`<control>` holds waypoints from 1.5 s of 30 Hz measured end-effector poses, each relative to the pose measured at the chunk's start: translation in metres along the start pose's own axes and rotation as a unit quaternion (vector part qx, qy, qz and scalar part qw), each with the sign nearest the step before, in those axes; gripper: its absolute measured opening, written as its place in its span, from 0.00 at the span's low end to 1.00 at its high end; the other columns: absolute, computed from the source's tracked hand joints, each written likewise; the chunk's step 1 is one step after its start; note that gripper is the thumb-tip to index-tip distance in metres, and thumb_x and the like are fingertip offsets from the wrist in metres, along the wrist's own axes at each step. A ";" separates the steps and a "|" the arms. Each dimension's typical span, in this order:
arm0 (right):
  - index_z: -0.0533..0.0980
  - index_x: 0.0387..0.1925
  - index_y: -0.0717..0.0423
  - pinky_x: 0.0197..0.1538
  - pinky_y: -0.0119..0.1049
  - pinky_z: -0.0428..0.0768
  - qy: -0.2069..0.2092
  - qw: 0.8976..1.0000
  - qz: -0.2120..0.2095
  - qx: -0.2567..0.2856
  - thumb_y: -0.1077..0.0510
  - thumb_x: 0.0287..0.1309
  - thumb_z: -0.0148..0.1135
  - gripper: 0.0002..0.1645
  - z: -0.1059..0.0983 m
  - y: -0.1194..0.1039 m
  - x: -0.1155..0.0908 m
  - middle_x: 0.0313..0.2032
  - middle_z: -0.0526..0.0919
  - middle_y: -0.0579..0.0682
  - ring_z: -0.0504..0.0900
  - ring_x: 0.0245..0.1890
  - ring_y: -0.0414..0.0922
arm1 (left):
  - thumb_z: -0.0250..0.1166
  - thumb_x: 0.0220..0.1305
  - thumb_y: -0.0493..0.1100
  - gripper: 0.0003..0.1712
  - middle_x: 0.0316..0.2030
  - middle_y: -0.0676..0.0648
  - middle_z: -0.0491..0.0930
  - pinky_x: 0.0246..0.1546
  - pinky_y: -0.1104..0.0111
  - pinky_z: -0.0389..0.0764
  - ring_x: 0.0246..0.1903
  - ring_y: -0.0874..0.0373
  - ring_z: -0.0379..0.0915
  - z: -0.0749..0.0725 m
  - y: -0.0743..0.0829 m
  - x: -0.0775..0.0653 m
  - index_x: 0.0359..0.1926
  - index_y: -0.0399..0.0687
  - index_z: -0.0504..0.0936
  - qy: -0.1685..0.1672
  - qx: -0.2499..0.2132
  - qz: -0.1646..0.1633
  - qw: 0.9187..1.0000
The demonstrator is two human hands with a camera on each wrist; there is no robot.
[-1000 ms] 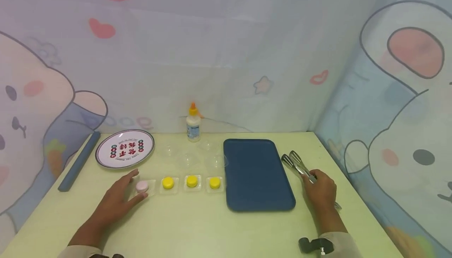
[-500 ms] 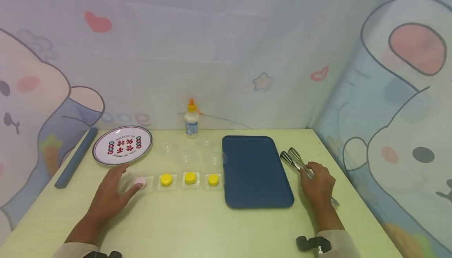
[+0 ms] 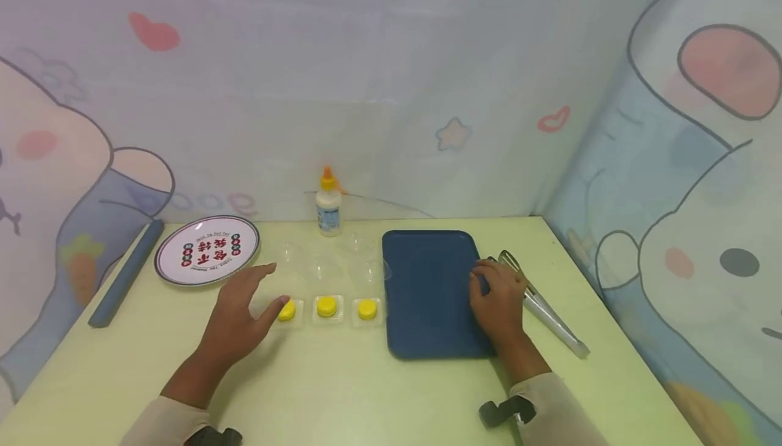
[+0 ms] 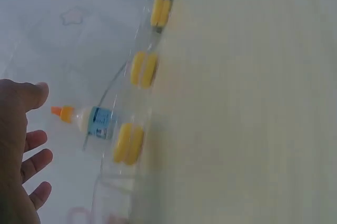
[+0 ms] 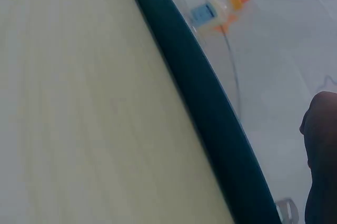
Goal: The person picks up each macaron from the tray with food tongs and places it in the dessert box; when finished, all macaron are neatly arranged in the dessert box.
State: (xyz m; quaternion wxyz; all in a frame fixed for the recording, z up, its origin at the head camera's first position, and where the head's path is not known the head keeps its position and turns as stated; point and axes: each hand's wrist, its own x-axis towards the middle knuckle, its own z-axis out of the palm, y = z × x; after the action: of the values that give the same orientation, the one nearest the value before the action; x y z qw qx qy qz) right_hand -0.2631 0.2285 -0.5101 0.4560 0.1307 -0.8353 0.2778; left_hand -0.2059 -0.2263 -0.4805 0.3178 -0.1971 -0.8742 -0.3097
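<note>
My left hand [image 3: 238, 317], fingers spread and holding nothing, is above the left end of a row of yellow macarons. Its thumb overlaps the leftmost yellow macaron [image 3: 286, 311] in the head view; contact cannot be told. The other two macarons, the middle one [image 3: 326, 306] and the right one [image 3: 367, 309], sit on clear plastic bases. The pink macaron is hidden behind my left hand. Over the right edge of the dark blue tray [image 3: 427, 296] is my right hand [image 3: 501, 300], fingers loosely bent, nothing in them. Metal tongs [image 3: 552, 318] lie on the table beside it.
Several clear plastic domes [image 3: 320, 269] stand behind the macarons. A glue bottle [image 3: 328, 212] is upright at the back. At the back left are a patterned plate [image 3: 208, 249] and a blue-grey bar [image 3: 127, 276]. A printed curtain [image 3: 305, 93] hangs behind the table.
My right hand has let go of the tongs and moved left over the tray's edge. My left hand has moved right, from the pink macaron toward the yellow ones.
</note>
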 end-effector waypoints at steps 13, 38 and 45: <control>0.89 0.42 0.59 0.57 0.67 0.79 -0.092 0.996 0.020 0.002 0.63 0.64 0.73 0.06 0.046 -0.069 0.013 0.50 0.93 0.57 0.89 0.55 0.58 | 0.75 0.72 0.49 0.34 0.65 0.36 0.84 0.68 0.31 0.73 0.69 0.34 0.76 0.047 0.024 0.046 0.72 0.40 0.79 -0.142 0.006 -0.091 0.986; 0.84 0.63 0.54 0.68 0.69 0.68 -0.293 0.947 0.120 0.057 0.54 0.81 0.59 0.19 0.078 -0.097 0.012 0.61 0.89 0.56 0.81 0.67 0.57 | 0.63 0.81 0.52 0.32 0.59 0.35 0.88 0.65 0.38 0.80 0.61 0.33 0.83 0.094 0.051 0.076 0.76 0.41 0.74 -0.265 0.049 -0.165 0.949; 0.82 0.67 0.52 0.70 0.69 0.61 -0.323 0.934 0.137 0.065 0.52 0.83 0.56 0.20 0.077 -0.097 0.012 0.61 0.88 0.57 0.78 0.68 0.58 | 0.62 0.81 0.47 0.27 0.57 0.38 0.90 0.63 0.37 0.80 0.60 0.36 0.83 0.102 0.050 0.074 0.74 0.41 0.77 -0.259 0.074 -0.132 0.954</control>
State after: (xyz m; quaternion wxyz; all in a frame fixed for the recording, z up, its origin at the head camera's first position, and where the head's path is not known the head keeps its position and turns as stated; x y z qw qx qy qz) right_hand -0.2774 0.1051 -0.4999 0.1093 0.1276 -0.9275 0.3340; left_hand -0.2767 -0.1113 -0.4711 0.0504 -0.1297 -0.9651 -0.2218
